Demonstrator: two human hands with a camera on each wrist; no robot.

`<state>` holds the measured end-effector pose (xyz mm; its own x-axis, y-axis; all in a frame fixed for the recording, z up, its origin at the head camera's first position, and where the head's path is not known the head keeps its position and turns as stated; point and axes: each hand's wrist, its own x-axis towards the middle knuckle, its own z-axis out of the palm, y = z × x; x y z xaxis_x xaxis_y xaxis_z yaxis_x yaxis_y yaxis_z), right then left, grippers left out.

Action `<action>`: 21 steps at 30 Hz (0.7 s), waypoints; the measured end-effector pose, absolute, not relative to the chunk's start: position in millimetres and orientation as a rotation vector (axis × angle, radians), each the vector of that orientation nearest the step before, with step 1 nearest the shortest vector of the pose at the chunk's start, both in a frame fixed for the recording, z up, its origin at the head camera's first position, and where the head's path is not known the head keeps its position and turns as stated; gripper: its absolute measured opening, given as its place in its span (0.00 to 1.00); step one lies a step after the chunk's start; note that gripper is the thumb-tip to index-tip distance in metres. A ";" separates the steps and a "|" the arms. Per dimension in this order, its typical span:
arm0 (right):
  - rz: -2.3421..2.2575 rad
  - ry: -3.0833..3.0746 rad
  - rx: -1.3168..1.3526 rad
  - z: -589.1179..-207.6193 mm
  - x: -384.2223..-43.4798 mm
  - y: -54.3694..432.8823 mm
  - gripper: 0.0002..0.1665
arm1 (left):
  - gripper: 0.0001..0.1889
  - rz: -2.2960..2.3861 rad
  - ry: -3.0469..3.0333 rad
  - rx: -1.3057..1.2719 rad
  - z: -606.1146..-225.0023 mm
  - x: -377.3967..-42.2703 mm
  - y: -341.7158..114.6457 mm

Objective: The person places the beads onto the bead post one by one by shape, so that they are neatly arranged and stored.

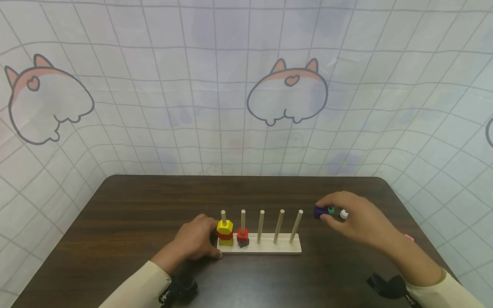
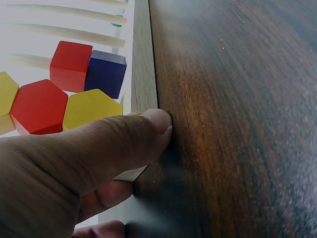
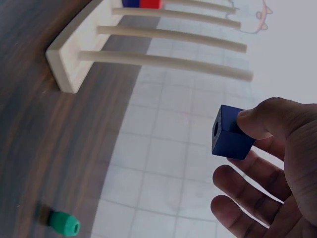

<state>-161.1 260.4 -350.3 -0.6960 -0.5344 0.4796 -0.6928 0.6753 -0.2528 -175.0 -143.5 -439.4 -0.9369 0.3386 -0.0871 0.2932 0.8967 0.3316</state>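
Observation:
A wooden peg stand point(image 1: 265, 249) with a row of upright pegs lies on the table. My left hand point(image 1: 194, 237) grips its left end, thumb pressed along the front edge in the left wrist view. The leftmost peg carries yellow and red hexagonal beads, a yellow one point(image 1: 225, 226) on top. On the second peg a red cube bead point(image 2: 71, 67) sits over a dark blue one point(image 2: 107, 72). Right of the stand, my right hand point(image 1: 356, 220) pinches a dark blue cube bead point(image 3: 233, 133) between thumb and fingers, held above the table with its hole showing.
A green bead point(image 3: 64, 223) and a white bead point(image 1: 344, 214) are near the right hand. Something pink point(image 1: 409, 237) shows partly behind the right forearm. A patterned cloth point(image 1: 231, 141) hangs behind the table's far edge.

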 end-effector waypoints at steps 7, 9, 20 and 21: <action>0.645 -2.489 1.022 -342.0 -160.8 253.9 0.21 | 0.32 0.465 2.914 0.481 -436.8 -174.4 -142.3; 0.658 -2.490 1.025 -340.0 -160.1 251.7 0.22 | 0.32 0.466 2.913 0.487 -437.2 -174.4 -142.5; 0.757 -2.489 1.055 -331.5 -157.3 238.3 0.22 | 0.31 0.473 2.914 0.484 -437.6 -174.9 -142.4; 0.764 -2.493 1.057 -331.0 -157.2 236.9 0.22 | 0.31 0.475 2.913 0.484 -437.5 -175.0 -142.4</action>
<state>-157.2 236.9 -331.0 -0.6720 -0.5606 0.4838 -0.7355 0.5816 -0.3476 -175.0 -142.4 -437.5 -0.9367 0.3371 -0.0950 0.2894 0.8978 0.3319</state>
